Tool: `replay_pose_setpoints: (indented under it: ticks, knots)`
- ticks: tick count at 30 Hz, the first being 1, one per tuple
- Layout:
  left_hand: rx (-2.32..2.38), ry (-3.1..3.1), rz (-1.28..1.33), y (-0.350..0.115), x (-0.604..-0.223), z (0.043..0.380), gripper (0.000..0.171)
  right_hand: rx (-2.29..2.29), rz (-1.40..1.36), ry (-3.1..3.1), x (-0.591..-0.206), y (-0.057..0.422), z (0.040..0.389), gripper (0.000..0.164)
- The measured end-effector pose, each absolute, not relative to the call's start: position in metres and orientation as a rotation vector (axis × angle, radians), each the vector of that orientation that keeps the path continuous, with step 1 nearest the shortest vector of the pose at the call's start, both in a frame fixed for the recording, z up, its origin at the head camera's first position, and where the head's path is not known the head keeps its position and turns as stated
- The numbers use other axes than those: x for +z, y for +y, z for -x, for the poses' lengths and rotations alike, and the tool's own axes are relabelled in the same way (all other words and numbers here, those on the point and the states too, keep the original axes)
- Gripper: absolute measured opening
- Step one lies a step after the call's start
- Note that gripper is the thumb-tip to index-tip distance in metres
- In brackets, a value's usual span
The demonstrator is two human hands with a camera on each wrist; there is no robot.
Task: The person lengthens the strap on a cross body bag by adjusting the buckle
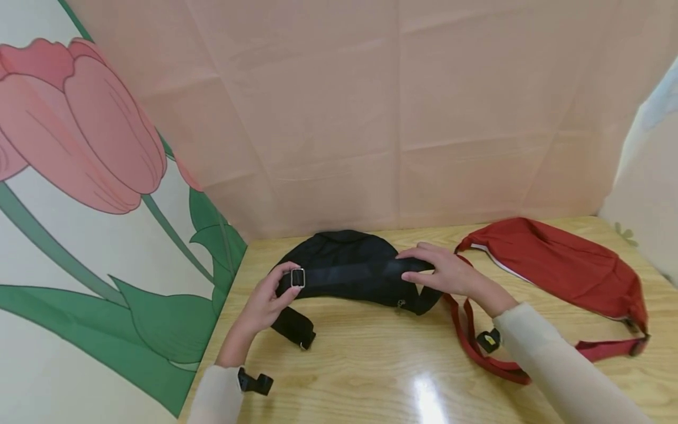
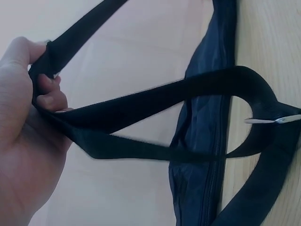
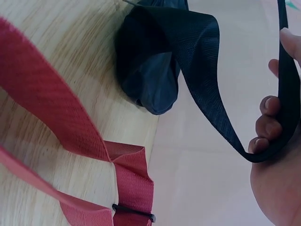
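Note:
A dark navy waist bag (image 1: 344, 247) lies on the table, with its black strap (image 1: 349, 274) stretched in front of it between both hands. My left hand (image 1: 270, 299) pinches the strap beside a square metal slider (image 1: 298, 277); in the left wrist view more strap (image 2: 136, 106) loops from that hand down to the table. My right hand (image 1: 442, 268) holds the strap's other end, and the right wrist view has fingers (image 3: 269, 125) curled round the webbing (image 3: 200, 70). A loose folded strap end (image 1: 293, 327) lies below my left hand.
On the right lies a red waist bag (image 1: 551, 268), its red strap (image 1: 471, 341) and black buckle (image 1: 488, 340) near my right forearm. A pinkish cloth (image 1: 328, 118) hangs behind the wooden table (image 1: 360, 365). To the left stands a tulip-patterned panel (image 1: 100, 247).

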State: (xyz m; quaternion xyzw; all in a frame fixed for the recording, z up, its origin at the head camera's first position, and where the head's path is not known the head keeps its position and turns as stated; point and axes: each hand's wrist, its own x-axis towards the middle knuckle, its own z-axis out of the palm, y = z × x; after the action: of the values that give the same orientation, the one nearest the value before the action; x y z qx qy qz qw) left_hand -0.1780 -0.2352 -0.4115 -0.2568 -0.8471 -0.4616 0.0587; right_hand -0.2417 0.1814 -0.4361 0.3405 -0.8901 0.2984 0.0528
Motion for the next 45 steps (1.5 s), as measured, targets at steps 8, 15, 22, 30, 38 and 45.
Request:
replay_pose_setpoints:
  ticks: [8, 15, 22, 30, 38, 45]
  knots:
    - [-1.436, -2.557, 0.799, -0.239, -0.410, 0.176, 0.038, 0.905, -1.050, -2.707, -0.436, 0.181, 0.243, 0.043]
    - [-1.438, -2.569, 0.820, -0.236, -0.407, 0.170, 0.038, 0.882, -1.063, -2.708, -0.435, 0.182, 0.243, 0.045]
    - [-1.460, -2.544, 0.944, -0.225, -0.407, 0.161, 0.039, 0.818, -1.094, -2.707, -0.433, 0.185, 0.238, 0.047]
    - [-1.542, -2.621, 1.002, -0.210, -0.412, 0.154, 0.040, 0.861, -1.160, -2.769, -0.430, 0.184, 0.230, 0.048]
    - [-1.541, -2.746, 1.043, -0.192, -0.419, 0.148, 0.043, 0.842, -1.182, -2.896, -0.427, 0.181, 0.218, 0.054]
    - [-1.443, -2.852, 1.122, -0.170, -0.430, 0.140, 0.049, 0.825, -1.312, -2.930, -0.435, 0.176, 0.205, 0.049]
